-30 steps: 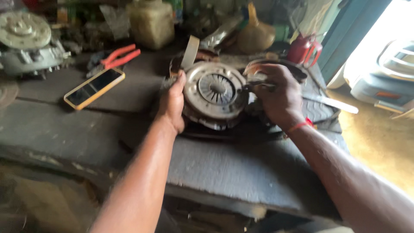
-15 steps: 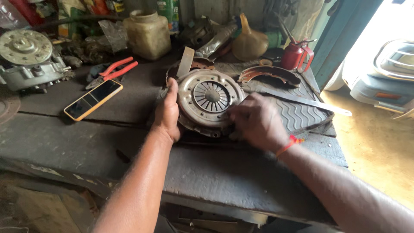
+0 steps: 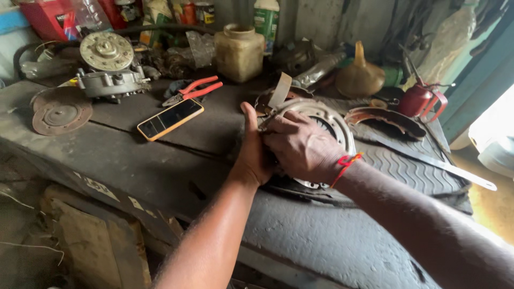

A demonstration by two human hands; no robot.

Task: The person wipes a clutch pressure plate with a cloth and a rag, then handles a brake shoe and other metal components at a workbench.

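I see my left hand (image 3: 256, 152) gripping the round metal clutch plate's (image 3: 334, 120) left rim, tilted up mid-bench (image 3: 134, 160), right hand (image 3: 302, 147) nearer, fingers curled over its face.

The right hand (image 3: 302, 147) covers most of the round metal disc (image 3: 332, 120), so its middle cannot be seen. The left hand (image 3: 253, 147) hides the disc's left edge, and its fingers go out of sight behind the disc. The bottles (image 3: 266, 16) at the back are cut off by the top edge.
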